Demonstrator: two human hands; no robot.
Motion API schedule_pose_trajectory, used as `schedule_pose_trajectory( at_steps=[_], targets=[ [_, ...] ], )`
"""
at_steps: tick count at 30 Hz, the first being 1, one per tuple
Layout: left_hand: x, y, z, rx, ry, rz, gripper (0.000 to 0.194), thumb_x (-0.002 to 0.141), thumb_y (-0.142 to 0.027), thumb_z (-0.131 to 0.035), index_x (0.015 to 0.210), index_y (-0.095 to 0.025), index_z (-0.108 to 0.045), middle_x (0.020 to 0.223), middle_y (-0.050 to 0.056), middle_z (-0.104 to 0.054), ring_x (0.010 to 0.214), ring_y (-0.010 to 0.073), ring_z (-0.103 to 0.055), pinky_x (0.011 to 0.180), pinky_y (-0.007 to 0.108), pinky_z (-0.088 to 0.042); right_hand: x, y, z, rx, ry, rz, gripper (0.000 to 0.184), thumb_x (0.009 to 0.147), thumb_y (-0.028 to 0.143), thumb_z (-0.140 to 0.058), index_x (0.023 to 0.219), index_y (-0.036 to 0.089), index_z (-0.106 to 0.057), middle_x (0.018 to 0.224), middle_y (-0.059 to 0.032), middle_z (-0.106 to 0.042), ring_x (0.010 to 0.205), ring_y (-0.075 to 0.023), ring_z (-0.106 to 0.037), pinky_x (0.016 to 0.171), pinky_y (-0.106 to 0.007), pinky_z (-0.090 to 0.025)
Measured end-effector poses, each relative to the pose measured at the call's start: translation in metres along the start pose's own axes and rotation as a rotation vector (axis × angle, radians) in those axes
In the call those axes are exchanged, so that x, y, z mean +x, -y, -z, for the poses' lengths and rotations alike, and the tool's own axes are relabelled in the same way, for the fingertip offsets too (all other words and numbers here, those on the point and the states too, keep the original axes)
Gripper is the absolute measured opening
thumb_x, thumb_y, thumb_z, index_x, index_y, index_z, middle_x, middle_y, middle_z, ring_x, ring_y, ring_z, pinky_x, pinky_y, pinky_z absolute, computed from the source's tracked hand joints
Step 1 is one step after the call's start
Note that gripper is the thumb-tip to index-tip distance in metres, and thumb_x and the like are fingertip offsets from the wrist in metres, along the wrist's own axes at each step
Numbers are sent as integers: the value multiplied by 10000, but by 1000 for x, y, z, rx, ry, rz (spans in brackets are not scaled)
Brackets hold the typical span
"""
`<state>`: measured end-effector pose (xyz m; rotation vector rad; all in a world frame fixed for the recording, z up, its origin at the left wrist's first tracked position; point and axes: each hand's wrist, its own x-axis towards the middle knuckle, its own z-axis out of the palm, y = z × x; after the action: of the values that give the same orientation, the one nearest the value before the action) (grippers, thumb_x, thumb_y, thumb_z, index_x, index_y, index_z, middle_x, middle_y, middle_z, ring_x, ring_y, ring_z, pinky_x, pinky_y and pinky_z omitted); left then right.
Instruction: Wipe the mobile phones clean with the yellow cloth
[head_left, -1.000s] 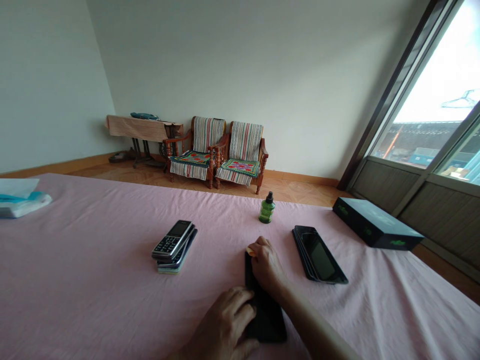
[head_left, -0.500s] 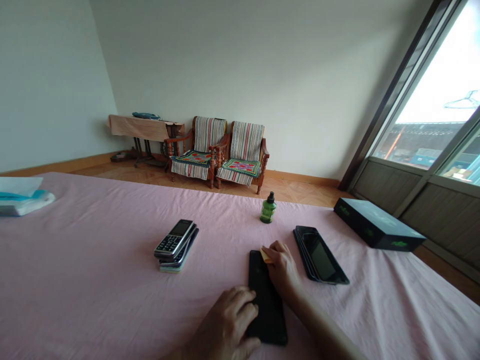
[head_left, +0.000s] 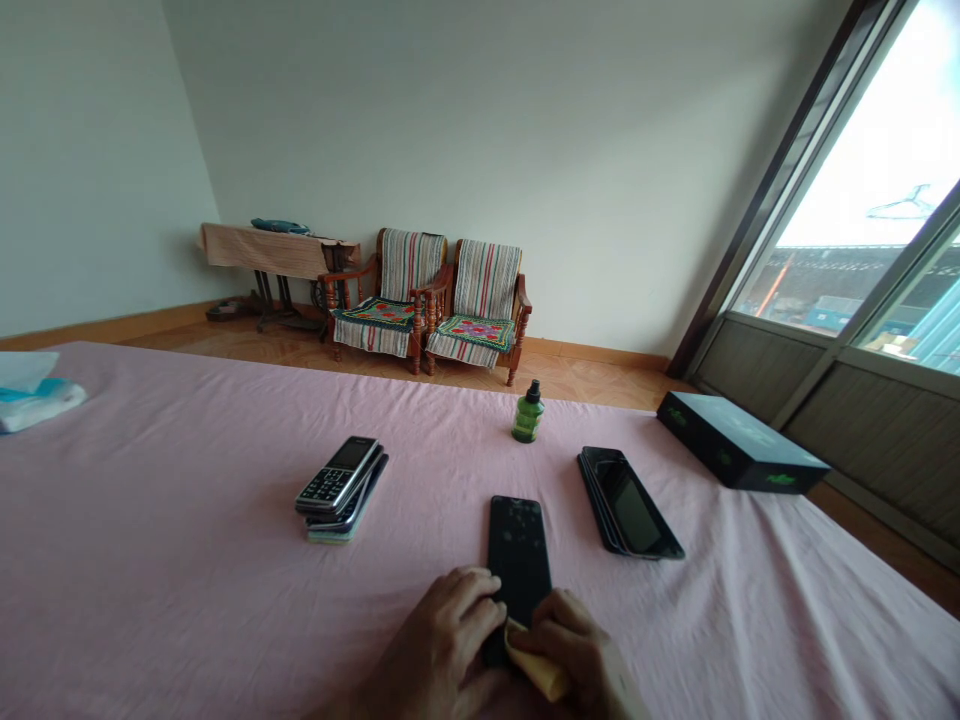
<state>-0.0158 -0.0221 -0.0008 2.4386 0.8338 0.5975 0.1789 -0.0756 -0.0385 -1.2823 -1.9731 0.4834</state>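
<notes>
A black smartphone lies on the pink cloth, its screen up and marked with spots near the top. My left hand grips its left edge, fingers curled over the side. Pinched in my right hand is a yellow cloth, pressed against the lower part of the screen. My hands hide the phone's bottom end. To the left sits a stack of phones with a keypad phone on top. Right of the smartphone, a small pile of black touchscreen phones lies flat.
A green spray bottle stands beyond the smartphone. At the right rests a black box; a tissue pack lies far left. The pink bedsheet has a far edge, past which two wooden chairs stand against the wall.
My right hand has drawn the yellow cloth from the phone's top end down to its lower part. The upper screen shows now. My left hand keeps its hold.
</notes>
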Motion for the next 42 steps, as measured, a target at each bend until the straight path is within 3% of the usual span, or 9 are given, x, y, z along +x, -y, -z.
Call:
schedule_pose_trajectory(
  at_steps=[4, 9, 12, 19, 25, 28, 33, 38, 42],
  targets=[
    [-1, 1, -1, -13, -15, -19, 494, 629, -42, -774, 1074, -201, -629, 1205, 59, -587, 1151, 257, -516, 1008, 398, -446, 29, -10, 14, 8, -141, -134, 310, 799, 59, -465, 929, 216, -699, 834, -48, -564, 747, -157, -570, 638, -241, -435],
    [2, 1, 0, 12, -19, -41, 518, 618, -68, -803, 1089, -197, -632, 1202, 69, -593, 1141, 268, -519, 991, 411, -455, 73, -46, 30, -171, -245, -91, 263, 807, 81, -488, 884, 185, -716, 808, -54, -575, 761, -178, -567, 693, -282, -432],
    [3, 0, 2, 17, -13, -33, 523, 615, -71, -806, 1094, -191, -633, 1203, 72, -592, 1136, 267, -520, 989, 410, -456, 81, -56, 32, -187, -249, -89, 222, 828, 127, -503, 849, 179, -717, 794, -52, -573, 731, -174, -564, 671, -283, -431],
    [1, -3, 3, -18, -15, -10, 498, 651, -66, -777, 1103, -215, -633, 1198, 56, -592, 1124, 261, -523, 975, 415, -463, 41, -24, 26, -75, -185, -93, 286, 828, 81, -436, 878, 198, -692, 825, -51, -553, 756, -162, -555, 651, -259, -440],
    [1, -4, 3, -48, 14, 29, 493, 675, -47, -730, 1117, -234, -617, 1219, 38, -570, 1151, 248, -498, 1006, 405, -430, -4, -9, 13, 0, -156, 72, 318, 832, 110, -453, 1049, 232, -651, 820, -49, -537, 740, -167, -553, 611, -258, -445],
    [1, -9, 6, -88, 8, 75, 494, 662, -22, -687, 1106, -214, -588, 1210, 37, -550, 1146, 231, -491, 1017, 379, -412, -7, -4, 13, -29, -118, 86, 285, 809, 89, -484, 973, 227, -671, 801, -45, -531, 727, -167, -550, 600, -255, -433],
    [3, -18, 14, -95, 32, 161, 360, 653, -43, -673, 967, -192, -579, 1069, 31, -562, 1018, 229, -522, 927, 386, -448, 26, 7, 22, -122, -69, -86, 321, 814, 17, -461, 947, 213, -678, 848, -51, -541, 786, -175, -536, 655, -266, -425],
    [3, -15, 13, -47, 17, 142, 344, 647, -62, -713, 943, -194, -599, 1021, 24, -574, 980, 235, -523, 896, 384, -443, 74, -4, 21, -267, -114, -35, 295, 876, 40, -435, 916, 189, -686, 832, -53, -543, 790, -179, -507, 671, -272, -398],
    [3, -11, 11, -53, 26, 149, 365, 621, -64, -739, 933, -195, -604, 1017, 22, -575, 974, 233, -526, 882, 369, -446, 91, -16, 14, -282, -148, -4, 304, 901, 65, -424, 984, 195, -686, 869, -64, -561, 827, -187, -497, 716, -281, -415]
  ],
)
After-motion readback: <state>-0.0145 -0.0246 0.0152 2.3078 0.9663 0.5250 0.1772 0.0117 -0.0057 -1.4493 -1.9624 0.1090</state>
